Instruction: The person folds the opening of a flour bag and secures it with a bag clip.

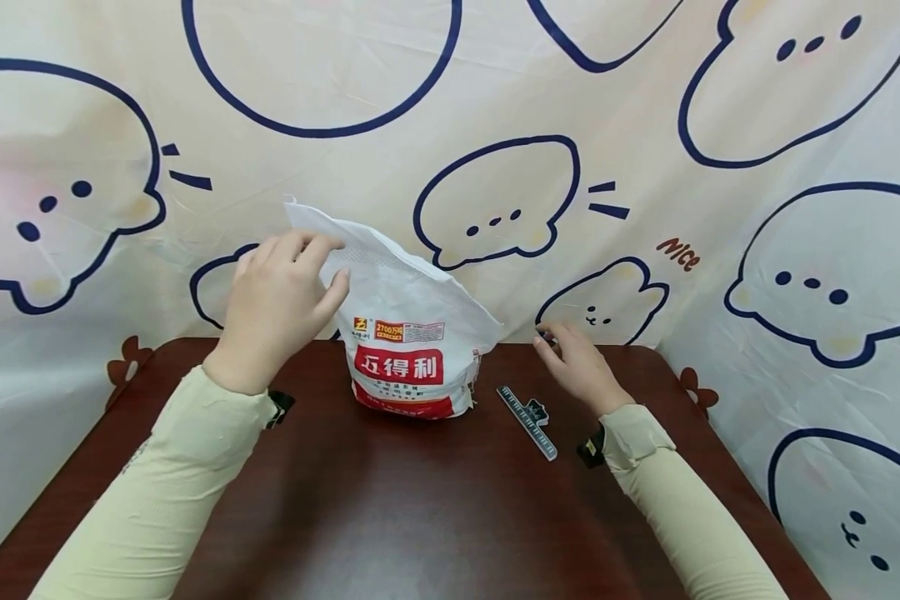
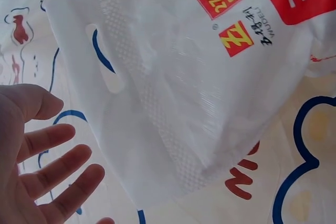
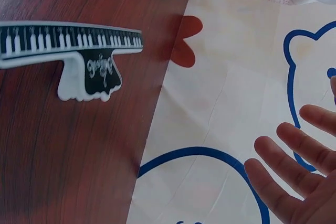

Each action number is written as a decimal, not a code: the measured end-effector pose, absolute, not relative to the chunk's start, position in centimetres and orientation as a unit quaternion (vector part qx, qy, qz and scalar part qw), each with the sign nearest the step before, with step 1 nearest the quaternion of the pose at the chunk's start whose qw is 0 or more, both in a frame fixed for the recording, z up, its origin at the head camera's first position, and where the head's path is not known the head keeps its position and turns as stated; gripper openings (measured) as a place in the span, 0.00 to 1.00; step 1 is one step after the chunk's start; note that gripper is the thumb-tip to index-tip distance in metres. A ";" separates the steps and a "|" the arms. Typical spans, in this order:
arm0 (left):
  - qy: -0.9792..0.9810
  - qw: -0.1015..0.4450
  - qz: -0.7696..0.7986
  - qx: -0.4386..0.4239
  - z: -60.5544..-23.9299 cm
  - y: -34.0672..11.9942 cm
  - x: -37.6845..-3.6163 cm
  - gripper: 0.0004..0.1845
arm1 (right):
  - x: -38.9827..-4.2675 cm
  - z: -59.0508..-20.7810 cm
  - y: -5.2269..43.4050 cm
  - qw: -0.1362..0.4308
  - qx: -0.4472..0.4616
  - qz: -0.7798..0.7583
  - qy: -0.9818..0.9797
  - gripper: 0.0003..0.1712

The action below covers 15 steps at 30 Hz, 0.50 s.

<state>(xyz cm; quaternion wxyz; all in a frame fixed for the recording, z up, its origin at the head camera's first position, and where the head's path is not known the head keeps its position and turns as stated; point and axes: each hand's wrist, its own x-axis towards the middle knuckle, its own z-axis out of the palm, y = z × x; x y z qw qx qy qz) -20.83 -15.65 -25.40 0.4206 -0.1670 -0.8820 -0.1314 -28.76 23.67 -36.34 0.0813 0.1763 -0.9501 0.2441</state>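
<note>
Head view: white plastic bag [image 1: 412, 333] with red label stands upright at the rear middle of the dark wood table [image 1: 390, 508].
Left hand [image 1: 277, 308]: grip open, fingers spread on the bag's upper left flap.
Right hand [image 1: 579, 367]: grip open, empty, resting on the table to the bag's right.
Piano-key sealing clip [image 1: 528, 410]: lies flat between bag and right hand, long axis running diagonally toward the person.
Nearer hand: the right, just beside the clip.

A dark reddish-brown wooden counter [image 1: 390, 517] fills the foreground. Behind and beside it hangs a cream cloth backdrop [image 1: 720, 208] printed with navy-outlined cartoon animals and the word "Nice", evenly lit.
</note>
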 end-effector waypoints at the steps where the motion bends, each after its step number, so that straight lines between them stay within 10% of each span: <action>1: -0.882 0.421 -0.132 -0.167 -25.3 -15.6 -20.8 0.16 | -28.7 -36.4 23.6 0.081 0.177 0.249 -0.949 0.27; 15: -0.884 0.412 -0.158 -0.158 -24.8 -14.5 -21.0 0.21 | -28.7 -36.3 22.6 0.088 0.203 0.339 -0.914 0.25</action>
